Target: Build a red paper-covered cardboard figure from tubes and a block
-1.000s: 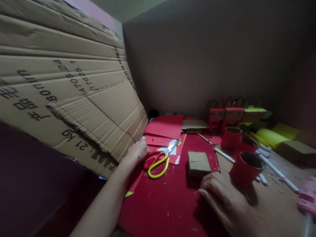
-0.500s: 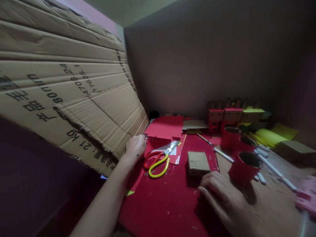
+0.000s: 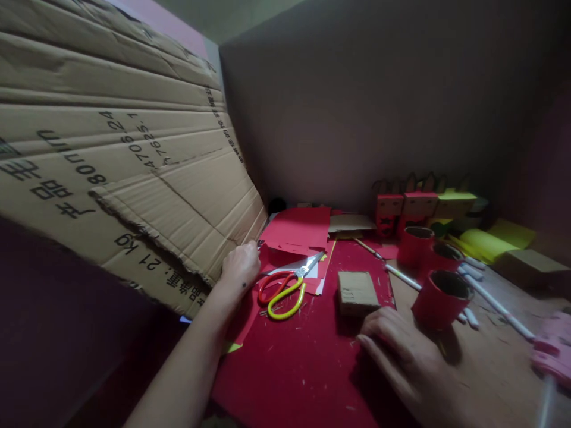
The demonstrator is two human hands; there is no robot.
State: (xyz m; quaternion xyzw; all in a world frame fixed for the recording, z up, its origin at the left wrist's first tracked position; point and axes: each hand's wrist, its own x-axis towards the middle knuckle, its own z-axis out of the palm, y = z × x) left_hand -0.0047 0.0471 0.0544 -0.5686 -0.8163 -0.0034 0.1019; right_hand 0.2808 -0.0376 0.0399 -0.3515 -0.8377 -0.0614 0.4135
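Observation:
My left hand (image 3: 241,266) is closed in a fist by the lower right edge of a large cardboard sheet (image 3: 209,205), which stands tilted with black print on it. Its fingertips face away, so whatever they grip is hidden. Right beside this hand lie scissors (image 3: 285,297) with one red and one yellow handle. My right hand (image 3: 397,345) rests on the red tabletop (image 3: 307,362), fingers loosely bent and thumb stretched out. Just beyond its knuckles sits a small square cardboard block (image 3: 358,291); I cannot tell whether they touch.
Red paper sheets (image 3: 297,229) lie behind the scissors. Three red paper tubes (image 3: 441,300) stand at the right, among white markers (image 3: 499,309). Farther back are eared box figures (image 3: 420,205) and yellow paper (image 3: 484,246). A pink object (image 3: 553,345) is at the right edge.
The whole view shifts slightly, the cardboard sheet appearing a little farther left. Both hands keep their poses, and the scissors and block stay where they were on the table.

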